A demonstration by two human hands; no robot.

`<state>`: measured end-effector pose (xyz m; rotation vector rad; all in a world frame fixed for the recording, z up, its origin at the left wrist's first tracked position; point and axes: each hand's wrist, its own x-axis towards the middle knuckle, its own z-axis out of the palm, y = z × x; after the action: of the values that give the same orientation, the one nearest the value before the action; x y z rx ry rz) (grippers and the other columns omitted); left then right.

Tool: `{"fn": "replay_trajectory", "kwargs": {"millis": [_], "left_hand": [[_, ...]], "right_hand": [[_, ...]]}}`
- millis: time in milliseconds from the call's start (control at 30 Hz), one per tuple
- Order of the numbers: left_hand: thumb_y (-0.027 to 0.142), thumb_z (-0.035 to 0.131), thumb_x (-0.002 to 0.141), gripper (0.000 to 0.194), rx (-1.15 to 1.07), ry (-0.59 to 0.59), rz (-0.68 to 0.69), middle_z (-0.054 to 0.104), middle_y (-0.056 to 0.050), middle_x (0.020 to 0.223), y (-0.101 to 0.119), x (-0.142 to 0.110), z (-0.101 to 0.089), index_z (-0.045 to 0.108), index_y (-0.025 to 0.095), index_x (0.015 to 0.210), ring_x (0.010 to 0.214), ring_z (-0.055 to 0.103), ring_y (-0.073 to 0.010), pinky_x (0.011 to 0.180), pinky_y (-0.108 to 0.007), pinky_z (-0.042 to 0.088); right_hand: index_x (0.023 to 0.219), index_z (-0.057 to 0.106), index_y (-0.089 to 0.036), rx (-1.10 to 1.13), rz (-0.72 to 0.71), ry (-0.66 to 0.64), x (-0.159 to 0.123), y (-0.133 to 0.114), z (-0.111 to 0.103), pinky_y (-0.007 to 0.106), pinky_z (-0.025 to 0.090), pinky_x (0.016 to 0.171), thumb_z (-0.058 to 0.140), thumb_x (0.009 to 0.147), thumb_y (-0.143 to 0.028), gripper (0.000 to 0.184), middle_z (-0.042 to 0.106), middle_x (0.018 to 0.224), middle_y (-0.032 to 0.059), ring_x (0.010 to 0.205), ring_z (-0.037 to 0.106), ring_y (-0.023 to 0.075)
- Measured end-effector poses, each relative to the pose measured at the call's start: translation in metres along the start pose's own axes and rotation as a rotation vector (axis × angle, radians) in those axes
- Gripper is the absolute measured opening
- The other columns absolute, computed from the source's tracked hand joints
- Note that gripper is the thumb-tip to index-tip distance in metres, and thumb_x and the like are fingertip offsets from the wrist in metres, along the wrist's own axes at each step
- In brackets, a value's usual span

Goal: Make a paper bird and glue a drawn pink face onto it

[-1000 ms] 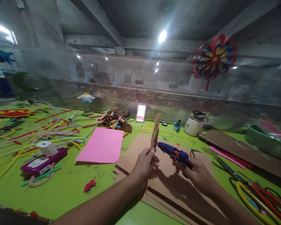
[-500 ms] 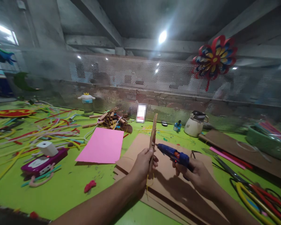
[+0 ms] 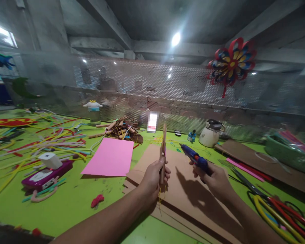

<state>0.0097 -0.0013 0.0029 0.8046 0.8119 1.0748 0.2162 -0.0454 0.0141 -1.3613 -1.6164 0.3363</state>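
Note:
My left hand (image 3: 154,174) is closed around a thin brown cardboard piece (image 3: 163,144), held upright and seen nearly edge-on; its far face is hidden. Yellow thread (image 3: 161,196) dangles under that hand. In my right hand (image 3: 215,178) is a blue hot glue gun (image 3: 198,161), its nozzle pointing up and left, apart from the cardboard piece. Both hands are above stacked brown cardboard sheets (image 3: 178,206), and the right hand's shadow falls on them. A pink paper sheet (image 3: 109,157) lies left of the stack.
Scissors (image 3: 256,193) with yellow and red handles lie at right, near a green basket (image 3: 289,152). A white jug (image 3: 209,135) and ink bottle (image 3: 191,136) stand behind. Left are a purple power strip (image 3: 47,176), scattered strips, and a pile of brown scraps (image 3: 123,130).
The glue gun has drawn back to the right, its nozzle now away from the cardboard piece. My left hand has turned the piece slightly and moved it a little left.

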Motion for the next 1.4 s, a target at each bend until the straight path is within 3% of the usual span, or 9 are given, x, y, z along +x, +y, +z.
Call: {"fn": "replay_trajectory", "kwargs": {"millis": [167, 333, 433, 567, 700, 900, 1133, 1400], "left_hand": [[0.036, 0.053, 0.09, 0.022, -0.025, -0.017, 0.013, 0.055, 0.0, 0.061, 0.0, 0.0, 0.001, 0.054, 0.014, 0.09, 0.048, 0.049, -0.0079, 0.044, -0.016, 0.034], [0.035, 0.053, 0.091, 0.022, -0.033, -0.038, 0.047, 0.056, 0.0, 0.062, 0.001, -0.001, 0.001, 0.055, 0.013, 0.093, 0.05, 0.049, -0.008, 0.047, -0.017, 0.036], [0.039, 0.055, 0.089, 0.026, -0.011, -0.042, 0.072, 0.056, 0.0, 0.064, 0.002, -0.003, 0.001, 0.055, 0.014, 0.094, 0.051, 0.05, -0.0083, 0.046, -0.017, 0.036], [0.047, 0.062, 0.083, 0.034, 0.027, -0.051, 0.083, 0.056, 0.001, 0.064, 0.001, -0.005, 0.002, 0.055, 0.015, 0.093, 0.05, 0.049, -0.0086, 0.045, -0.018, 0.035], [0.056, 0.064, 0.077, 0.042, 0.112, -0.099, 0.152, 0.057, 0.001, 0.063, -0.005, -0.005, 0.004, 0.054, 0.016, 0.087, 0.048, 0.048, -0.0089, 0.045, -0.02, 0.035], [0.06, 0.063, 0.076, 0.045, 0.234, -0.176, 0.19, 0.056, 0.001, 0.062, -0.012, -0.006, 0.007, 0.05, 0.018, 0.081, 0.048, 0.048, -0.0088, 0.045, -0.02, 0.033], [0.058, 0.058, 0.081, 0.04, 0.341, -0.175, 0.233, 0.053, 0.002, 0.061, -0.013, -0.009, 0.008, 0.05, 0.018, 0.079, 0.047, 0.046, -0.0089, 0.043, -0.019, 0.034], [0.055, 0.054, 0.084, 0.038, 0.39, -0.189, 0.31, 0.05, 0.003, 0.061, -0.027, 0.003, 0.001, 0.052, 0.018, 0.081, 0.047, 0.045, -0.0083, 0.044, -0.019, 0.036]], "right_hand": [[0.093, 0.071, -0.018, -0.227, 0.038, 0.023, 0.014, 0.028, 0.011, 0.037, 0.05, 0.074, 0.061, 0.077, -0.032, 0.023, 0.072, 0.088, 0.0094, 0.082, 0.064, 0.0254], [0.101, 0.071, -0.015, -0.401, -0.044, -0.063, 0.014, 0.05, 0.021, 0.043, 0.046, 0.09, 0.062, 0.069, -0.021, 0.034, 0.069, 0.103, 0.0129, 0.101, 0.058, 0.0294], [0.11, 0.068, -0.013, -0.48, -0.108, -0.093, 0.008, 0.046, 0.02, 0.043, 0.043, 0.096, 0.057, 0.074, -0.018, 0.038, 0.066, 0.113, 0.0145, 0.108, 0.055, 0.0293], [0.104, 0.069, -0.013, -0.573, -0.153, -0.05, 0.007, 0.016, 0.01, 0.048, 0.043, 0.092, 0.048, 0.086, -0.02, 0.029, 0.065, 0.112, 0.0177, 0.105, 0.056, 0.0325], [0.091, 0.069, -0.015, -0.238, -0.098, -0.068, 0.023, -0.023, 0.003, 0.04, 0.049, 0.08, 0.05, 0.089, -0.034, 0.028, 0.069, 0.093, 0.0124, 0.086, 0.063, 0.0254], [0.099, 0.068, -0.013, 0.29, 0.067, -0.088, 0.053, -0.055, 0.011, 0.032, 0.048, 0.069, 0.064, 0.078, -0.048, 0.04, 0.07, 0.097, 0.0114, 0.087, 0.062, 0.022], [0.081, 0.066, -0.012, 0.504, 0.164, 0.055, 0.052, -0.058, 0.021, 0.026, 0.038, 0.054, 0.075, 0.068, -0.05, 0.041, 0.06, 0.066, 0.0005, 0.055, 0.048, 0.0107], [0.071, 0.065, -0.014, 0.63, 0.178, 0.088, 0.049, -0.048, 0.022, 0.025, 0.036, 0.051, 0.079, 0.066, -0.044, 0.034, 0.06, 0.062, -0.0003, 0.054, 0.047, 0.0103]]}}
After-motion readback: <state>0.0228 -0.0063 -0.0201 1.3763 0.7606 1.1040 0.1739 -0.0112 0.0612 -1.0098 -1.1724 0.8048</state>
